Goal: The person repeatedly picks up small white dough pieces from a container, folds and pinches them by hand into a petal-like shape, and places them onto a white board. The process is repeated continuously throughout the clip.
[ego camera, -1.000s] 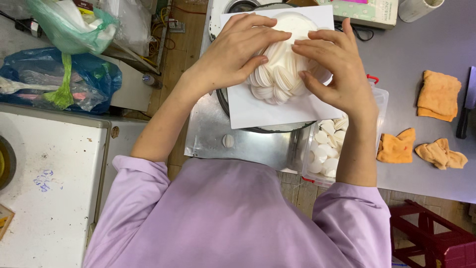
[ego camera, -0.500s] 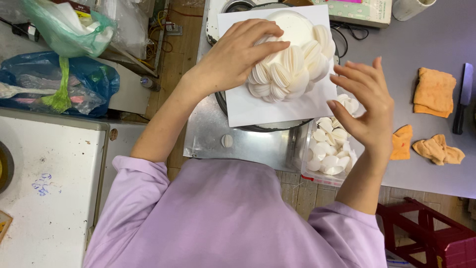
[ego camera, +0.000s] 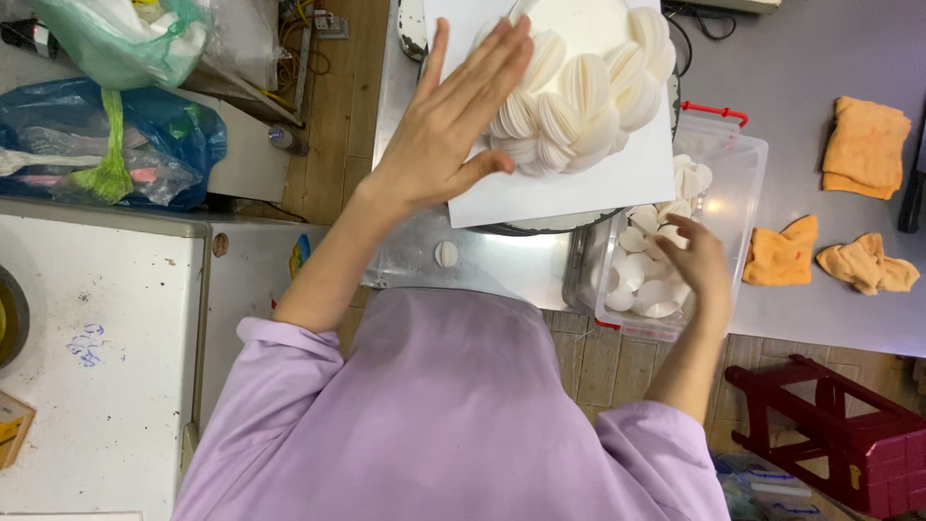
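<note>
The left hand (ego camera: 439,145) is laid flat, fingers spread, against the left side of the white petal ring (ego camera: 579,92) on its square board (ego camera: 579,188). Lower right, loose petals (ego camera: 641,275) in the clear tub (ego camera: 743,183) are reached by the curled fingers of the right hand (ego camera: 694,265); whether one is pinched cannot be told.

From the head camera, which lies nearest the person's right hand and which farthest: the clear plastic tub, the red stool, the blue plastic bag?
1. Clear plastic tub: the right hand is inside it.
2. Red stool: lower right, on the floor.
3. Blue plastic bag: far left.
</note>
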